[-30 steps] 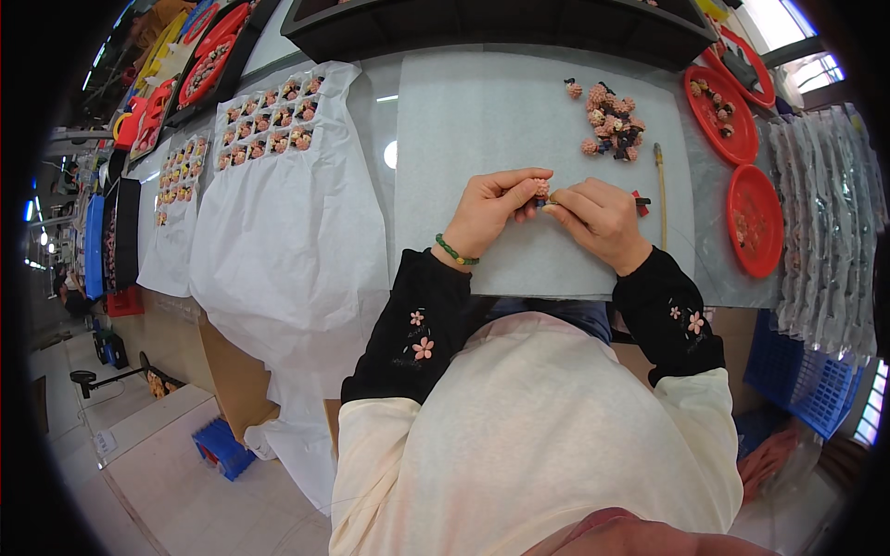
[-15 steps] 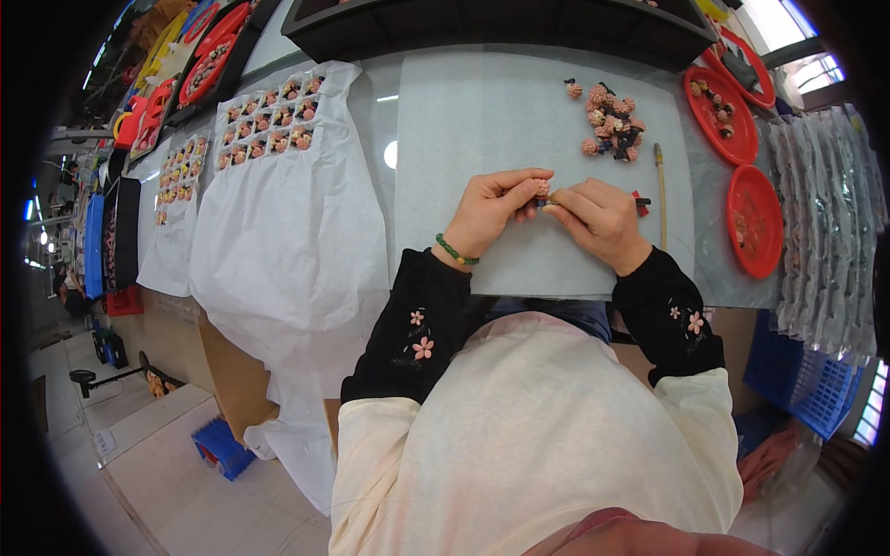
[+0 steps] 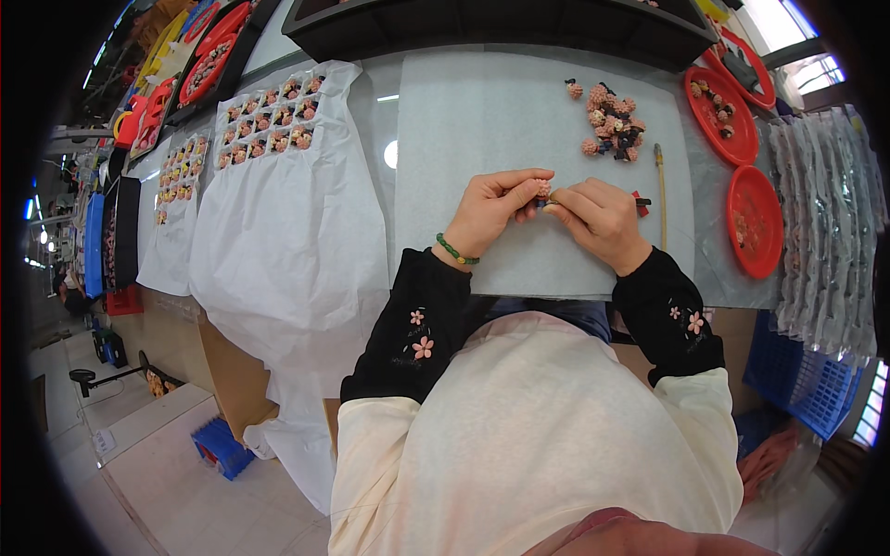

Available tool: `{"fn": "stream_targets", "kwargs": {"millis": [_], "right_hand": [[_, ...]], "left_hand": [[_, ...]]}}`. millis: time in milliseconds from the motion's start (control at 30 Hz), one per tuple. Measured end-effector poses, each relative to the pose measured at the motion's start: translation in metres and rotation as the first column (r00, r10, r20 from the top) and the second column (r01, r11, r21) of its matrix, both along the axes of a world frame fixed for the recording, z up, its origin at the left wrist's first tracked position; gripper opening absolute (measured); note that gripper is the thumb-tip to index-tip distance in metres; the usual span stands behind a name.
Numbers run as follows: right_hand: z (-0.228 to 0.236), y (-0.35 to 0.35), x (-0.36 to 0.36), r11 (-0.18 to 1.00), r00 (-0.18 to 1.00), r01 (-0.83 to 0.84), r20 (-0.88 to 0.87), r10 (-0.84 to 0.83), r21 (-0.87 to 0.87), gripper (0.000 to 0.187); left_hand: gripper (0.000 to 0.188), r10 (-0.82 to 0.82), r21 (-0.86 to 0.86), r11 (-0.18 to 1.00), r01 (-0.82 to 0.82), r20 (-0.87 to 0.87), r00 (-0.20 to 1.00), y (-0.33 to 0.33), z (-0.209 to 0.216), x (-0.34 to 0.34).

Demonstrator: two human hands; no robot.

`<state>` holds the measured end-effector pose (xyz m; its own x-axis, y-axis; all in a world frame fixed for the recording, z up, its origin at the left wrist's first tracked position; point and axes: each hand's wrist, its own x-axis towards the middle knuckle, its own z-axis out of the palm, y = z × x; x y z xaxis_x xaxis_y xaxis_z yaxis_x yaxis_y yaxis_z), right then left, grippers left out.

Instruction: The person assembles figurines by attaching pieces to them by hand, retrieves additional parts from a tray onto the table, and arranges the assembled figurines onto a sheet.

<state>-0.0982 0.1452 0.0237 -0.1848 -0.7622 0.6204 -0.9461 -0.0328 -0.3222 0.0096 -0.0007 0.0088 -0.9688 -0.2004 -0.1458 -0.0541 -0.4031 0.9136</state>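
My left hand [image 3: 493, 204] pinches a small pink, bumpy-headed figurine [image 3: 542, 189] with a dark lower part between thumb and fingertips. Close against it, my right hand [image 3: 601, 221] is closed round a slim tool [image 3: 646, 201], whose dark end sticks out past the knuckles. The tool's tip meets the underside of the figurine, mostly hidden by my fingers. Beyond my hands, a heap of similar pink figurines [image 3: 614, 123] lies on the white work sheet [image 3: 464, 111]. A thin tan stick [image 3: 662, 199] rests to the right of my right hand.
Red plates [image 3: 753, 250] with small parts stand at the right, beside hanging clear plastic packs [image 3: 823, 222]. On the left, figurines sit in rows in white trays [image 3: 269, 122] above draped white paper [image 3: 287, 222]. A long black tray [image 3: 491, 28] spans the back.
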Motion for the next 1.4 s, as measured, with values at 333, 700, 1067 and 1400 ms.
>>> {"fn": "stream_targets", "kwargs": {"millis": [333,700,1067,1400], "right_hand": [[0.003,0.001,0.000,1.000,1.000,0.002,-0.011,-0.002,-0.006,0.015],[0.022,0.013,0.000,0.991,0.987,-0.137,-0.091,0.135,-0.012,0.021],[0.003,0.107,-0.082,0.594,0.614,0.773,-0.024,-0.789,0.223,0.026],[0.022,0.083,-0.046,0.718,0.721,0.692,-0.052,-0.690,0.072,0.016]], "left_hand": [[0.024,0.004,0.006,1.000,-0.004,0.007,1.000,-0.001,0.003,0.000],[0.023,0.123,0.140,0.983,-0.117,-0.036,0.992,0.000,-0.006,-0.002],[0.023,0.083,0.179,0.981,-0.073,-0.050,0.995,0.003,0.002,-0.002],[0.023,0.093,0.135,0.986,-0.095,0.019,0.995,0.003,-0.001,-0.003]]}}
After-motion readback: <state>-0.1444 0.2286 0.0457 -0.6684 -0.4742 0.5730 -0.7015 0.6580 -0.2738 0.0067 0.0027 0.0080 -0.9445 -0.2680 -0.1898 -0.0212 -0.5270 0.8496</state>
